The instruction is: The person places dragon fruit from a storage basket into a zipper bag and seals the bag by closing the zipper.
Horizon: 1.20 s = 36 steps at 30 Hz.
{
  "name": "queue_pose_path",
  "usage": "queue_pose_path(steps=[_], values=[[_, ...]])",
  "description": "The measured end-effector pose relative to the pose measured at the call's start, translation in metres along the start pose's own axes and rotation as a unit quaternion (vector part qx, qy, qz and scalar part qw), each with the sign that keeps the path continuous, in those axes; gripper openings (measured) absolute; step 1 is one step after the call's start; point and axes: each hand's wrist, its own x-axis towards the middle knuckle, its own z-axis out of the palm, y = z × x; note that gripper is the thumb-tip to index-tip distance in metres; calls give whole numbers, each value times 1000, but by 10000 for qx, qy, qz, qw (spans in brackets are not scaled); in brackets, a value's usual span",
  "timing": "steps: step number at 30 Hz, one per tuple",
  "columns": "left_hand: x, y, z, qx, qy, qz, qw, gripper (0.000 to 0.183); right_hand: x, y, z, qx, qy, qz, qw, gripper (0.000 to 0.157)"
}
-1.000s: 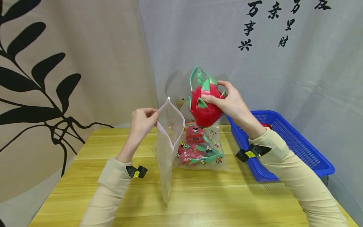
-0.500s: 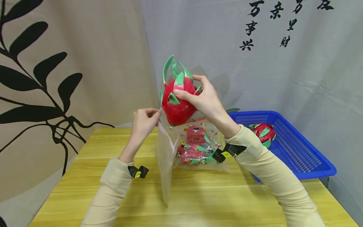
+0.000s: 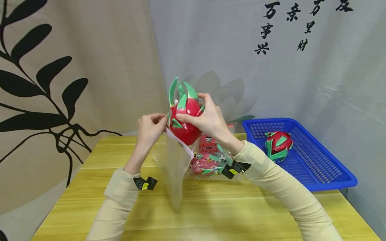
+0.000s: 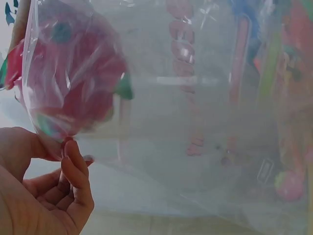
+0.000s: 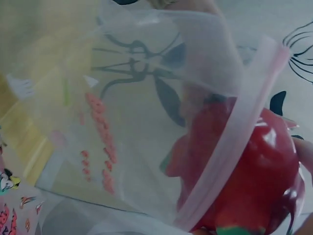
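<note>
Okay, head: your right hand (image 3: 211, 122) grips dragon fruit (image 3: 184, 130) at mouth of zip bag (image 3: 175, 167); your left hand (image 3: 150, 130) pinches bag edge | left wrist: bag looks limp, light | right wrist: glossy fruit, probably slick; cup its body.

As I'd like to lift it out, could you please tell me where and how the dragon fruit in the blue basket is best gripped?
Probably around the rounded red body of the dragon fruit, from above: the walls of the blue basket surround it, and the green leaves jut outward. The right hand, once free, is nearer.
</note>
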Motion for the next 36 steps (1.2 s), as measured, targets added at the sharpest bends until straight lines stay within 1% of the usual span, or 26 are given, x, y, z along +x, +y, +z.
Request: queue_pose_path(steps=[6,11,14,16,18,20,24,26,28,30,33,36], values=[[0,-1,2,50,443,194,9988,25,-2,6,1,-375,-269,128,9989,85],[1,-4,3,-5,658,217,9976,23,-1,7,-5,-654,-446,297,9964,86],[2,-6,3,19,735,261,9970,22,0,8,-7,-762,-663,216,9947,83],[2,-6,3,66,778,303,9965,22,0,9,-9,-820,-794,83,9934,81],[3,-6,2,127,777,324,9964,22,0,11,-9,-780,-867,-58,9932,79],[3,-6,2,201,728,341,9966,22,0,11,-10,-688,-845,-93,9940,79],[2,-6,2,342,606,322,9971,22,5,10,-14,-224,-686,34,9974,80],[2,-6,3,381,559,298,9973,22,8,10,-18,1,-684,80,9976,77],[2,-6,3,395,581,324,9970,22,12,8,-24,184,-801,98,9966,73],[3,-6,2,391,665,349,9964,22,14,7,-28,281,-1047,164,9940,71],[5,-6,-1,345,844,434,9949,22,15,6,-32,18,-1422,213,9896,71],[6,-5,-4,356,990,501,9932,22,13,8,-32,-533,-1691,133,9841,73]])
